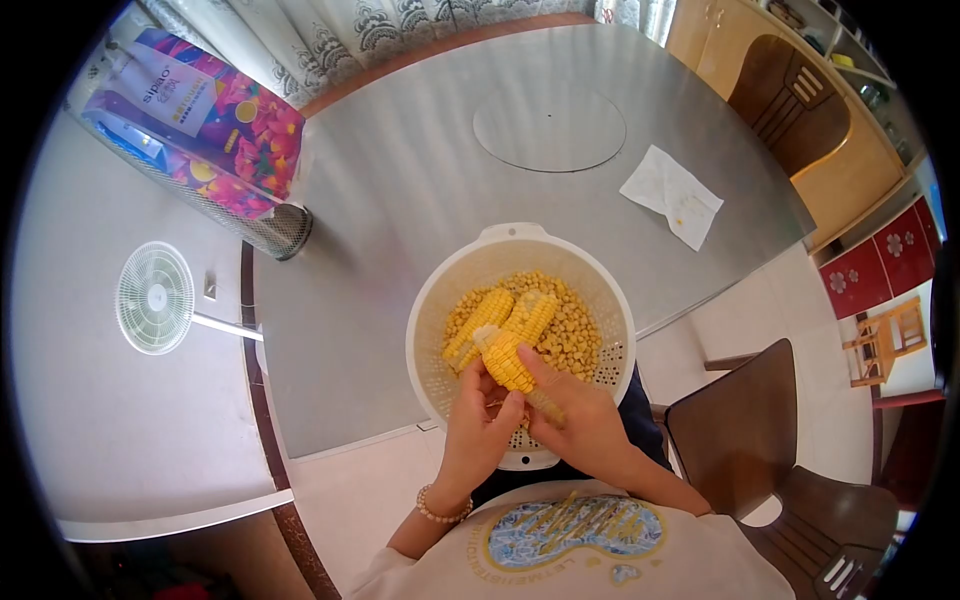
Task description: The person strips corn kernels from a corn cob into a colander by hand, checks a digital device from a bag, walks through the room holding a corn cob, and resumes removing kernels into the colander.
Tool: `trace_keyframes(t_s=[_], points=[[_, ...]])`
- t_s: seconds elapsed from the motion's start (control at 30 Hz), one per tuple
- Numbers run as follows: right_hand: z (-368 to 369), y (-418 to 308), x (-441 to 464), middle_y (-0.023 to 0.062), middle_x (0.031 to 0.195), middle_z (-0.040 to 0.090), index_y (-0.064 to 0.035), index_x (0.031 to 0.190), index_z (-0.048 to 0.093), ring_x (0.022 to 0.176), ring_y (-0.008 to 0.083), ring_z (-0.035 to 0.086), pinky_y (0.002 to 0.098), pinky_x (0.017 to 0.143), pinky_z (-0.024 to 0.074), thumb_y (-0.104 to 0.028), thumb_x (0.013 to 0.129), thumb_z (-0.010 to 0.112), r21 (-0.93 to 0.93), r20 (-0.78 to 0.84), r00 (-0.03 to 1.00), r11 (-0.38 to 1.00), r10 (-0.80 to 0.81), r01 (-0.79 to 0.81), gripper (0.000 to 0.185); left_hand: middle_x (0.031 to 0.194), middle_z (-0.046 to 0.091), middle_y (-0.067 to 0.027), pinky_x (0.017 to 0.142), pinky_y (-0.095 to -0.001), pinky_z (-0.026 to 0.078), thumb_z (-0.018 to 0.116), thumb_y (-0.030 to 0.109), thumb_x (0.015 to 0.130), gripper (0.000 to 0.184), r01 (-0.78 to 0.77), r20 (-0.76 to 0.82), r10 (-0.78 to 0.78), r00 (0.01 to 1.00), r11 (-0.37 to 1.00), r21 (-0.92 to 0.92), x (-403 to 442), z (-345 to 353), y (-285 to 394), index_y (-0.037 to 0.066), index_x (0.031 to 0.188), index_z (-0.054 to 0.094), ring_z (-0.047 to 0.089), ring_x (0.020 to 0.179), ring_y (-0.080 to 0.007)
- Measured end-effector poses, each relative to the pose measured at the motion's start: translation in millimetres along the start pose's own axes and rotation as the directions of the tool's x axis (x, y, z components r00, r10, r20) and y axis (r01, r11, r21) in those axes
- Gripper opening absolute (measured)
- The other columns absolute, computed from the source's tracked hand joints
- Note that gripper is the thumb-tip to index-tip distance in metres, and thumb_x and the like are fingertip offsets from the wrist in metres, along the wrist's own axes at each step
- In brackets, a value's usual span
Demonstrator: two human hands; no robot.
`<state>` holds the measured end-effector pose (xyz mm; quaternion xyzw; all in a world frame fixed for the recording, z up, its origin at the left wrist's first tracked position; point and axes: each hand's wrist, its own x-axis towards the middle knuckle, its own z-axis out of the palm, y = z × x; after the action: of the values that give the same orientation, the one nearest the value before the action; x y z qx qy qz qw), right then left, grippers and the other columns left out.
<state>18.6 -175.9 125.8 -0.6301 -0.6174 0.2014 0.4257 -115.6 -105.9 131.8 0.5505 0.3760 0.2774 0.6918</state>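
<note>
Between my two hands is a corn cob [507,362], partly stripped, with yellow kernels on its upper part and a paler bare stretch near my right palm. My left hand [482,418] grips it from the left, its fingers curled beneath. My right hand [572,415] is closed around the lower part, thumb pressed on the kernels. Both hands are over a white colander [428,352] in my lap. Loose corn kernels [577,335] cover its bottom. Two more cobs, a left one [480,325] and a right one [531,315], lie on them.
A grey table [360,330] stands ahead, bearing a round glass disc [550,125] and a crumpled white tissue [672,196]. At the left are a colourful bag [215,120] in a mesh holder [285,232] and a fan [156,298]. A brown chair [735,430] stands at my right.
</note>
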Motion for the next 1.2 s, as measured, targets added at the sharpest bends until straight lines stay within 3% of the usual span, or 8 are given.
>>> trace_keyframes(t_s=[0.13,0.2,0.4,0.7,0.83,0.9,1.1,1.2], points=[[-1,-1,-1,0.0180,0.097,0.062,-0.0126,0.139,0.036,0.080,0.0311,0.064,0.0373,0.067,0.0518,-0.008,0.074,0.064,0.004,0.034,0.999,0.999,0.036,-0.036,0.071,0.116,0.051,-0.0112,0.078,-0.0259,0.049,0.043,-0.004,0.086,0.044,-0.035,-0.029,0.035,0.999,0.999,0.013,0,-3,-8,-0.005,0.129,0.031,0.055,0.097,-0.0147],[-8,-4,2,0.0198,0.101,0.061,-0.0122,0.139,0.036,0.083,0.0326,0.064,0.0375,0.069,0.0517,-0.009,0.074,0.064,0.255,0.075,0.985,0.952,0.152,-0.166,0.071,0.116,0.052,-0.0113,0.079,-0.0261,0.048,0.040,-0.005,0.085,0.045,0.086,-0.047,-0.082,0.996,0.991,0.097,-1,-12,-7,-0.006,0.129,0.031,0.055,0.096,-0.0147],[0,0,2,0.0201,0.102,0.061,-0.0126,0.140,0.036,0.083,0.0329,0.064,0.0374,0.070,0.0518,-0.008,0.074,0.064,0.118,-0.042,0.999,0.993,0.015,-0.010,0.071,0.116,0.052,-0.0112,0.082,-0.0276,0.047,0.044,0.001,0.090,0.043,-0.031,-0.054,0.026,0.998,0.995,-0.098,-2,4,3,-0.006,0.130,0.031,0.054,0.097,-0.0146],[3,-1,-1,0.0113,0.078,0.057,-0.0150,0.140,0.036,0.066,0.0253,0.060,0.0347,0.058,0.0506,-0.009,0.073,0.066,-0.055,-0.012,0.999,0.997,-0.046,0.045,0.074,0.115,0.052,-0.0123,0.082,-0.0278,0.047,0.044,0.001,0.088,0.042,-0.033,-0.050,0.033,0.998,0.999,-0.011,0,1,-3,-0.006,0.128,0.032,0.054,0.099,-0.0150],[3,3,-2,0.0143,0.085,0.060,-0.0145,0.140,0.037,0.070,0.0281,0.062,0.0354,0.062,0.0515,-0.008,0.073,0.065,0.030,0.017,1.000,1.000,-0.002,0.001,0.073,0.114,0.052,-0.0121,0.080,-0.0272,0.048,0.042,0.001,0.088,0.038,-0.053,-0.026,0.055,0.998,0.996,0.070,1,-2,-9,-0.006,0.125,0.035,0.055,0.097,-0.0154],[0,0,-2,0.0177,0.096,0.062,-0.0131,0.139,0.037,0.078,0.0312,0.064,0.0363,0.067,0.0521,-0.007,0.073,0.064,0.231,0.038,0.994,0.967,0.105,-0.111,0.072,0.114,0.053,-0.0118,0.079,-0.0264,0.048,0.040,0.002,0.089,0.035,0.072,-0.097,-0.059,0.994,0.987,0.143,1,-6,-8,-0.005,0.123,0.036,0.056,0.095,-0.0157],[-2,-1,2,0.0182,0.100,0.062,-0.0120,0.140,0.036,0.084,0.0312,0.063,0.0366,0.070,0.0519,-0.006,0.073,0.063,0.120,-0.003,1.000,0.992,0.027,-0.026,0.072,0.118,0.050,-0.0119,0.076,-0.0257,0.048,0.040,0.004,0.092,0.038,-0.051,-0.048,0.047,0.998,0.994,-0.092,0,1,4,-0.005,0.128,0.033,0.054,0.100,-0.0145],[-1,0,2,0.0167,0.096,0.062,-0.0117,0.139,0.037,0.082,0.0299,0.063,0.0365,0.068,0.0518,-0.006,0.072,0.063,0.077,-0.009,1.000,0.997,-0.020,0.020,0.072,0.119,0.049,-0.0125,0.076,-0.0270,0.049,0.042,0.005,0.093,0.040,-0.070,-0.012,0.070,0.997,0.997,0.031,0,-1,-4,-0.004,0.130,0.031,0.053,0.102,-0.0150]])
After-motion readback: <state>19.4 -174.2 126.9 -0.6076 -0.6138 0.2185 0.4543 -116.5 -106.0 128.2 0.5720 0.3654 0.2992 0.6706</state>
